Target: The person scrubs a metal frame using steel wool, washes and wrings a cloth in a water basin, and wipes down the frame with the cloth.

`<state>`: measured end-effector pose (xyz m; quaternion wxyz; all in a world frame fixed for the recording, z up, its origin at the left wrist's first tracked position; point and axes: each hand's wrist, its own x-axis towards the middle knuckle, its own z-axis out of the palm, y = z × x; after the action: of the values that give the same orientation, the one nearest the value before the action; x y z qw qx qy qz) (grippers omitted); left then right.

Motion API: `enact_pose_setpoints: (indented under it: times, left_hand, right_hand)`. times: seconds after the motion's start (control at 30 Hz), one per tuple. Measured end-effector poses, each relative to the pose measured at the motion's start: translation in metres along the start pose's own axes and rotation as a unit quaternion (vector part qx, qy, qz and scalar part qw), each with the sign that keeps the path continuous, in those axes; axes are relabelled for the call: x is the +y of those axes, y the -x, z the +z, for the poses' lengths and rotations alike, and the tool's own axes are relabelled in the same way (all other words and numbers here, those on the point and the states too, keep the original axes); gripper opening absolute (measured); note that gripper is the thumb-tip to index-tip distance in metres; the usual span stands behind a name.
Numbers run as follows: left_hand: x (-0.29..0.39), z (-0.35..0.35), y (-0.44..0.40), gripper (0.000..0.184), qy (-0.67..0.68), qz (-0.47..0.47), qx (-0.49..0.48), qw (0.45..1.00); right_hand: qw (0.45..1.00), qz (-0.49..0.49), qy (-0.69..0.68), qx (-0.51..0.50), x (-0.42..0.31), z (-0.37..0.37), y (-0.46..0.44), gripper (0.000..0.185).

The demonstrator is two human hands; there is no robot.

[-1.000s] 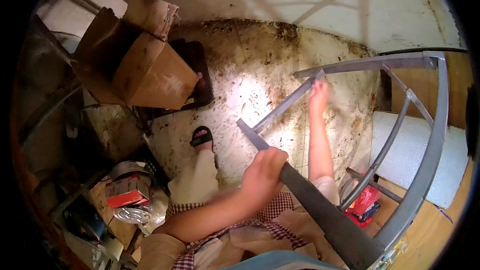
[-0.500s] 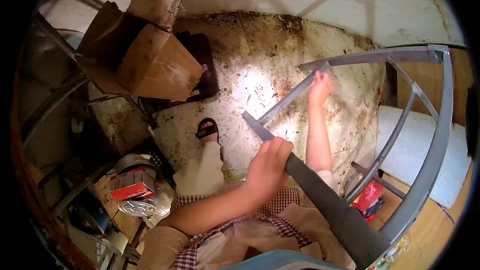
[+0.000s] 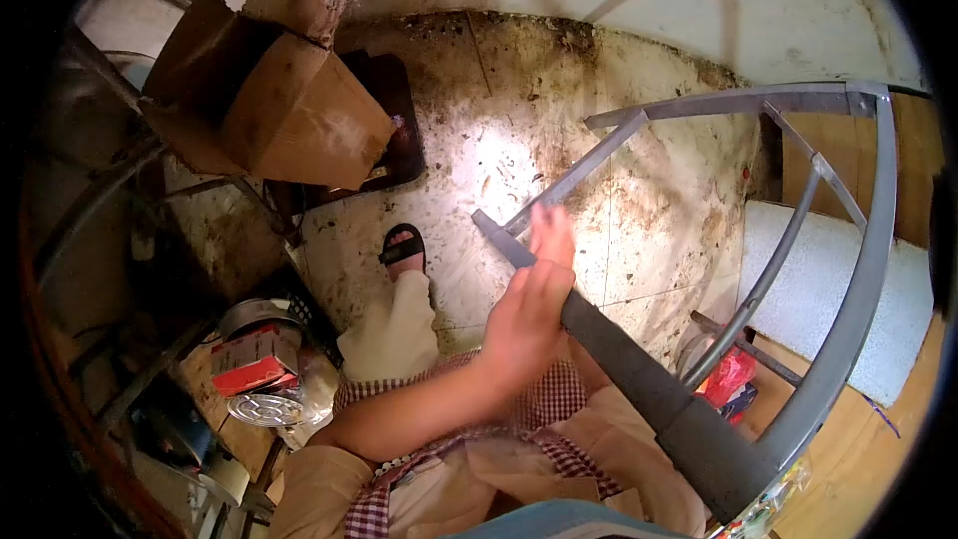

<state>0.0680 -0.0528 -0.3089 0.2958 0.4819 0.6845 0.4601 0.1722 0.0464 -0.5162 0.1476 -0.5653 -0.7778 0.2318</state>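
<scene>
A stained floor [image 3: 449, 150] stretches between a grey metal frame [image 3: 865, 279] and a cardboard box [image 3: 309, 120], ending at a pale wall [image 3: 798, 20].
The frame spans the right side, its curved outer edge passing over a whitish panel [image 3: 898, 319] and its broad bar [image 3: 629, 359] ending above the brightly lit, dark-blotched floor; the left hand [image 3: 529, 314] is wrapped around that bar, and the right hand [image 3: 552, 237], blurred, is just beyond, near the crossbar [image 3: 589, 162]; I cannot tell whether its fingers grip anything.
</scene>
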Motion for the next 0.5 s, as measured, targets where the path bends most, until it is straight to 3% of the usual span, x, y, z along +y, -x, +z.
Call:
enact_pose_setpoints:
  times: [0.1,0.23,0.3,0.33,0.4,0.43,0.5]
  left_hand:
    - [0.001,-0.002,-0.001,0.035,0.014,-0.011,-0.003,1.000]
    - [0.001,-0.002,-0.001,0.036,0.018,-0.017,-0.004,1.000]
    - [0.002,-0.003,-0.001,0.036,0.017,-0.011,-0.002,1.000]
    - [0.000,-0.002,0.000,0.036,0.017,-0.011,-0.001,1.000]
    - [-0.003,-0.001,0.000,0.040,0.017,0.000,0.006,1.000]
    - [-0.003,-0.001,0.002,0.042,0.017,0.006,0.008,1.000]
    - [0.000,-0.003,0.002,0.042,0.012,-0.006,-0.008,1.000]
  right_hand:
    - [0.983,-0.170,0.061,-0.033,0.013,-0.020,-0.015,0.029]
    - [0.997,-0.020,0.043,0.057,-0.005,-0.011,-0.026,0.025]
    - [0.977,0.149,-0.147,-0.052,-0.004,0.005,-0.004,0.022]
    - [0.989,0.065,-0.120,-0.053,-0.015,-0.005,-0.001,0.024]
    - [0.943,0.247,-0.173,-0.142,-0.036,-0.034,-0.021,0.030]
    - [0.997,0.035,-0.072,0.013,-0.018,-0.028,-0.031,0.031]
    - [0.993,-0.019,-0.055,0.103,-0.006,-0.008,-0.028,0.032]
